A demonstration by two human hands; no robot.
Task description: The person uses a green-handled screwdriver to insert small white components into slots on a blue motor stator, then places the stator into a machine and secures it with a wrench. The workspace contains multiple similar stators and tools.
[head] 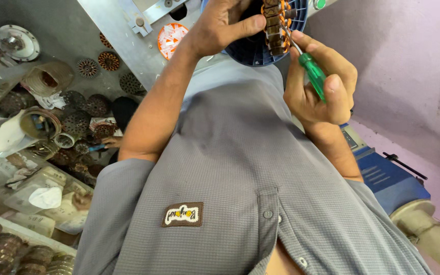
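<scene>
left hand pinches wound stator at top edge, over blue round housing | right hand closed around green-handled screwdriver, tip at windings | grey shirt blocks middle view | stator cores crowd left floor | pink wall right

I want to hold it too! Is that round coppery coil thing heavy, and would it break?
The wound coil ring is probably heavy for its size: it looks like stacked metal with copper wire. Likely stiff, since the left hand grips it firmly. The thin windings may scratch easily.
</scene>
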